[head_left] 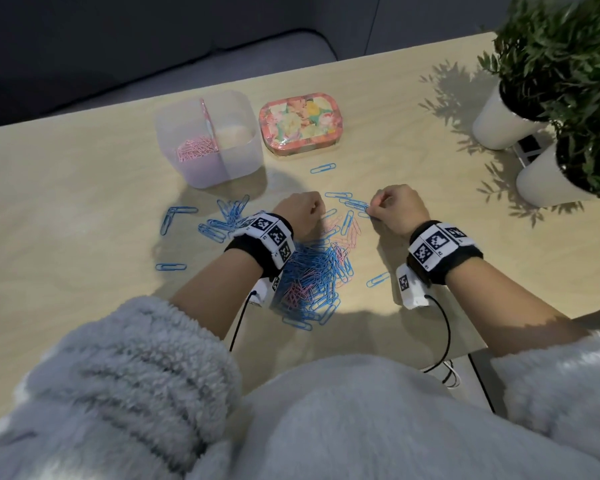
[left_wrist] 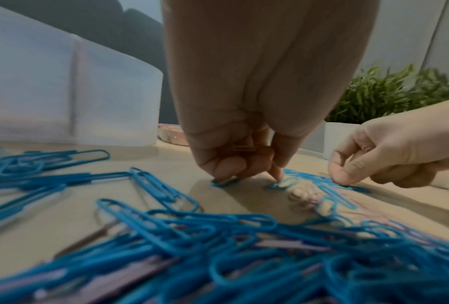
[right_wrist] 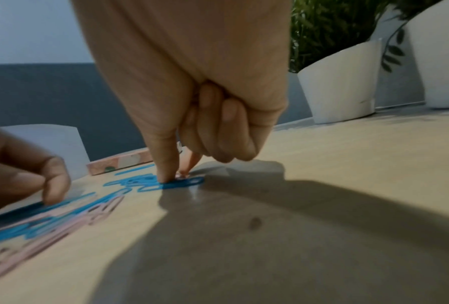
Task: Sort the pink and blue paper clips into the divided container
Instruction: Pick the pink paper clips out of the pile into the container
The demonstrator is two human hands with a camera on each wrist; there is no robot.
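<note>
Clips are lying mostly unsorted on the table (head_left: 84, 188): a mixed heap (head_left: 312, 278) of blue with some pink is sitting at 6 o'clock from the hands, and looser blue clips (head_left: 222, 220) are trailing off toward 9 o'clock, with strays farther out. The container (head_left: 207, 136) is standing at 11 o'clock from the heap, well apart from it, and its left compartment is holding a small pile of pink clips (head_left: 194, 150); the right compartment appears to be holding nothing yet (its frosted wall is hiding the floor from the wrist views). So the pink side is begun and the blue side, by my reading, is not yet started, with most of the work left. The left hand (head_left: 300, 213) is curling its fingers down onto the table, and the left wrist view shows pink clips (left_wrist: 244, 148) tucked inside the curled fingers while the tips are touching blue ones. The right hand (head_left: 395, 209) is pinching thumb and forefinger down on a blue clip (right_wrist: 182, 183) at the 12 o'clock edge of the spread, its other fingers folded in. A floral tin (head_left: 298, 123) is sitting just beside the container at 3 o'clock, and two potted plants (head_left: 551, 81) are standing far off at 2 o'clock.
</note>
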